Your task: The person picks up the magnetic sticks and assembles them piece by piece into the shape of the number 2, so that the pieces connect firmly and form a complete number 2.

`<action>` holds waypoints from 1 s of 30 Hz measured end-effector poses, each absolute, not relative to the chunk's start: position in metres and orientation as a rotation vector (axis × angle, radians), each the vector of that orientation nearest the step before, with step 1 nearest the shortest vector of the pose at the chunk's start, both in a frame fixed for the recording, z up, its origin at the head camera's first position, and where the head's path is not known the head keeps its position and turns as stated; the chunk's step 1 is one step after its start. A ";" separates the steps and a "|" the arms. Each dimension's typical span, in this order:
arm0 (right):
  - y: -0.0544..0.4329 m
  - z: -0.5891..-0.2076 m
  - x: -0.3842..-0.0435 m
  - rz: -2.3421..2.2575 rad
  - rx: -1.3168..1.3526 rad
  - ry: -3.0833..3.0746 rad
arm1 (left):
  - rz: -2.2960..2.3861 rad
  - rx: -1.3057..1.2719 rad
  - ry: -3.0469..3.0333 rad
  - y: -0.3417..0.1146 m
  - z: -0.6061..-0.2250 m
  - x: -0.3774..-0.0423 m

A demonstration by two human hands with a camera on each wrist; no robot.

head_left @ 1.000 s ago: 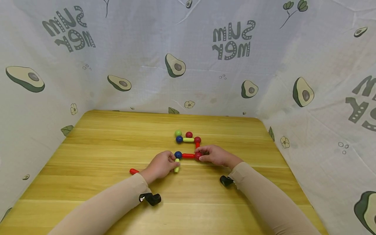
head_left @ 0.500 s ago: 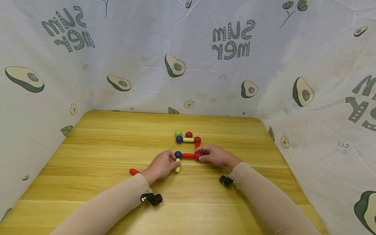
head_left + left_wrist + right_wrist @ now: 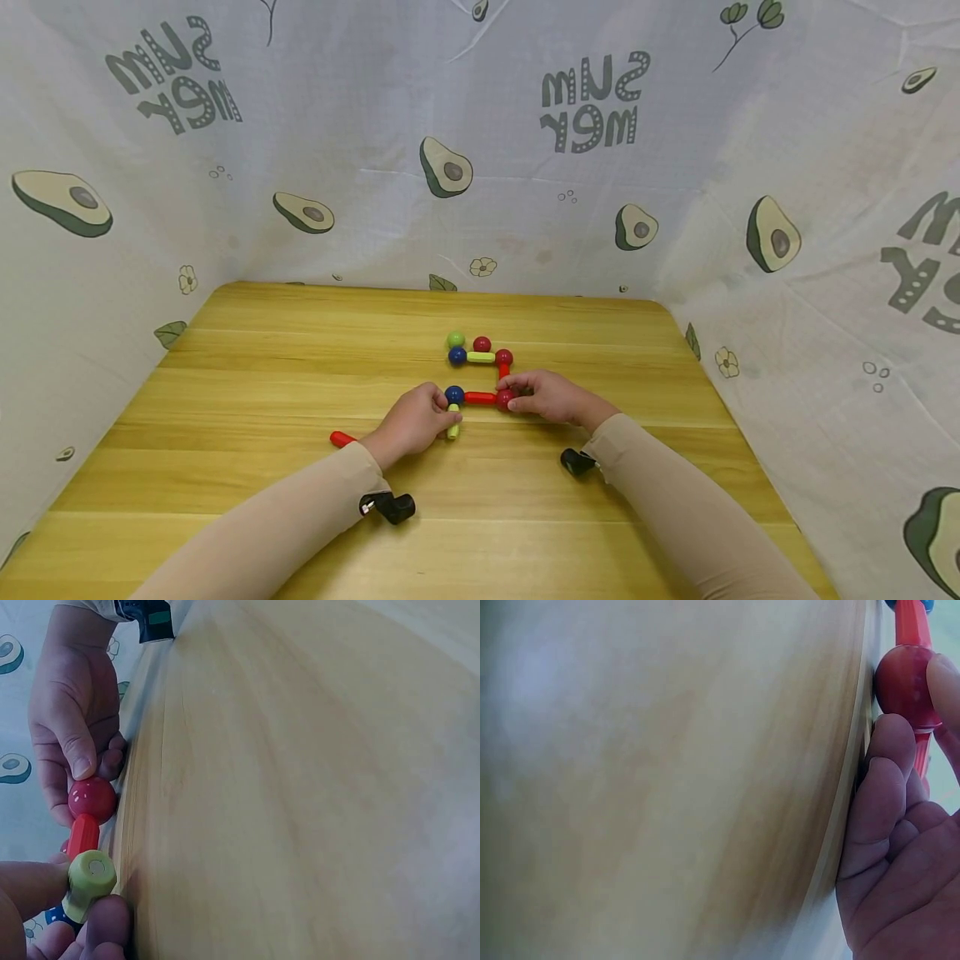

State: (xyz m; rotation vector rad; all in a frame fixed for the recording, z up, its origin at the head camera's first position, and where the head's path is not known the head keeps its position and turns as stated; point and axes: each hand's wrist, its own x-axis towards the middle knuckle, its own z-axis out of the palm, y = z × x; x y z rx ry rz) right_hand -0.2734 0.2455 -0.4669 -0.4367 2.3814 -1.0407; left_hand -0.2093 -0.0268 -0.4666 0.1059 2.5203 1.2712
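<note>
Head: left hand [image 3: 412,421] pinches yellow stick [image 3: 453,432], up against blue ball [image 3: 454,395] on table [image 3: 247,383]. Right hand [image 3: 551,396] pinches near red ball [image 3: 506,400]; red stick [image 3: 480,398] joins both balls.
Left wrist: yellow stick end-on in left hand's grip.
Right wrist: right hand's grip closed around near red ball.

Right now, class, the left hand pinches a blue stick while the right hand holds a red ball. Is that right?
Not quite: the stick pinched by the left hand is yellow-green, not blue, as the left wrist view shows. The right hand does hold a red ball.
</note>
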 end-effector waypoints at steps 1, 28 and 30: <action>0.245 -0.467 -0.273 -1.041 -0.438 2.383 | 1.271 0.104 2.519 -0.027 -0.466 -0.209; 0.246 -0.468 -0.272 -1.063 -0.446 2.371 | 1.284 0.142 2.504 -0.028 -0.469 -0.210; 0.246 -0.467 -0.272 -1.066 -0.442 2.369 | 1.286 0.144 2.497 -0.029 -0.469 -0.210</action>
